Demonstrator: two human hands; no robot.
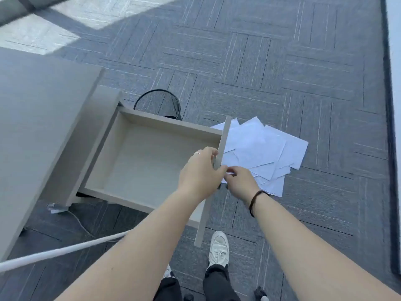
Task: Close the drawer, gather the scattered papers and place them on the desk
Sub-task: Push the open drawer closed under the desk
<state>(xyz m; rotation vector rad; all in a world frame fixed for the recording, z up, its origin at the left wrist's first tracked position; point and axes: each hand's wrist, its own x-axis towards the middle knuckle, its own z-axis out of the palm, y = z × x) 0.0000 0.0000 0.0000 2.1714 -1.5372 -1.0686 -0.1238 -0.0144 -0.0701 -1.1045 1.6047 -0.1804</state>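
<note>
White papers, pale grey drawer, blue-grey striped carpet.

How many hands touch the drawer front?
2: the left hand grips the top edge of the drawer front near its middle; the right hand touches its outer face beside it, fingertips partly hidden.

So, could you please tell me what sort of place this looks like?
Most likely an office: grey carpet tiles cover the floor, a grey desk has its empty drawer pulled open, and a black mesh wastebasket stands behind it.
</note>
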